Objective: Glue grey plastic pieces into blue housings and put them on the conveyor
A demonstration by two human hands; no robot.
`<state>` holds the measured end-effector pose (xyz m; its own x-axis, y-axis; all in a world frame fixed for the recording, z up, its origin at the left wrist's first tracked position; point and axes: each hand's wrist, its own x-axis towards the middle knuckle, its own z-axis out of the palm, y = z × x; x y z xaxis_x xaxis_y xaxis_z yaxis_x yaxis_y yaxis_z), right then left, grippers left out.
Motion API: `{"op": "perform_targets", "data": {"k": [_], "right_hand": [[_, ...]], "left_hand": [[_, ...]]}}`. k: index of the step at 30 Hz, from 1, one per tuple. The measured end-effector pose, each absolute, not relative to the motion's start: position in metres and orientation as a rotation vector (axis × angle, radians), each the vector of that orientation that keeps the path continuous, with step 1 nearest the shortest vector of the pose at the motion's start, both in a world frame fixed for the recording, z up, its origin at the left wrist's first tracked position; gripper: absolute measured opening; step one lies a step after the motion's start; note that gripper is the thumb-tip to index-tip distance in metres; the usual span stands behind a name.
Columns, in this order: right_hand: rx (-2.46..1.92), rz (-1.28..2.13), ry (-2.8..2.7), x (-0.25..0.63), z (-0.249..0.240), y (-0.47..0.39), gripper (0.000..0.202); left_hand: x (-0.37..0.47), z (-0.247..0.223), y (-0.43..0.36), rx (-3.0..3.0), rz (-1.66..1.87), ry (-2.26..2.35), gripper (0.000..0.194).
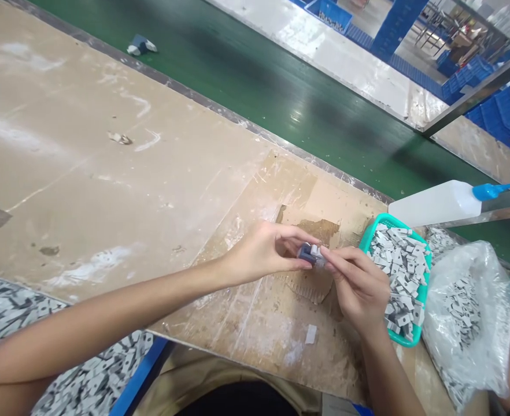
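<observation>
Over the worktable, my left hand (266, 251) pinches a small dark blue plastic part (306, 254) between thumb and fingertips. My right hand (361, 286) closes its fingertips on a small light grey piece (316, 251) that meets the dark part. Fingers cover some of both pieces, so whether they are joined I cannot tell. Beneath the hands lies a torn patch of cardboard (311, 292). Just right of my right hand, a teal plastic basket (422, 289) holds many small light grey pieces (400, 260).
A white squeeze bottle (437, 203) with a blue nozzle lies behind the basket. A clear plastic bag (489, 289) of grey pieces sits right. Beyond the table runs a green conveyor (237, 75) bearing a small part (141, 45). A blue bin (140, 370) of parts stands lower left.
</observation>
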<state>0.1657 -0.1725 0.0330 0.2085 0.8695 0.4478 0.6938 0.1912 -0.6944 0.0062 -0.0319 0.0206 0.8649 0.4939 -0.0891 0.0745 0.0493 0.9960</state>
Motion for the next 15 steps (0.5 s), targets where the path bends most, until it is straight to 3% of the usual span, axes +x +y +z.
{"op": "perform_targets", "data": {"k": [3,15], "right_hand": [[-1.561,0.242,-1.558,0.1661,0.0319,-0.1723,0.049],[-1.568,0.342,-1.604,0.1651,0.0324,-0.1693,0.053]], "left_hand": [[0.005,0.024,-0.0334,1.452,0.35,0.459,0.044],[0.0037,0.019,-0.0351,1.226,0.306,0.405,0.036]]}}
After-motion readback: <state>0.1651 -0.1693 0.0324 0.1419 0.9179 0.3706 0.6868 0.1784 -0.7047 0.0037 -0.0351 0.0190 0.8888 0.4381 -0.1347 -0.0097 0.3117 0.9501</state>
